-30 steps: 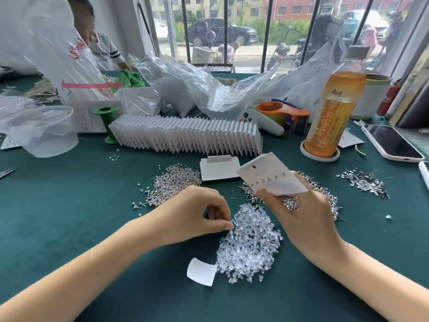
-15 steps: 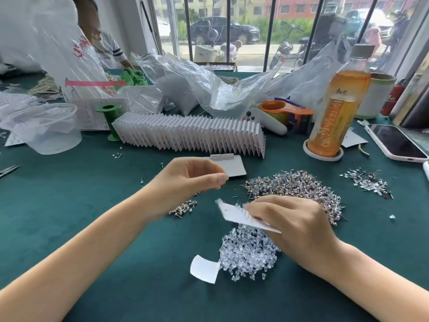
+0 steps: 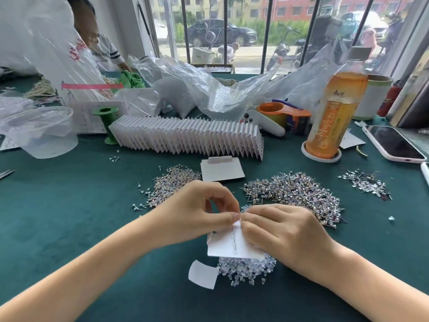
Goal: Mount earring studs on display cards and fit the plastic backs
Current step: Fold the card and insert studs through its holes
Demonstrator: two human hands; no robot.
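Observation:
A white display card (image 3: 228,246) lies face down over a heap of clear plastic backs (image 3: 247,268), with several stud posts sticking up from it. My right hand (image 3: 285,235) grips the card's right edge. My left hand (image 3: 197,214) pinches something tiny at the card's top edge, fingertip to fingertip with the right; what it pinches is too small to tell. Two heaps of silver studs lie beyond, a left heap (image 3: 171,184) and a right heap (image 3: 299,194).
A fanned row of white cards (image 3: 185,135) and a single card (image 3: 221,169) lie behind the heaps. A tea bottle (image 3: 334,108), a phone (image 3: 392,142), plastic bags (image 3: 209,94), a clear cup (image 3: 44,133) and a green spool (image 3: 108,122) crowd the back. Another person sits far left.
My right hand turned the card face down and lowered it over the plastic backs. My left hand left the backs, rose, then came to the card's top edge to meet the right fingertips.

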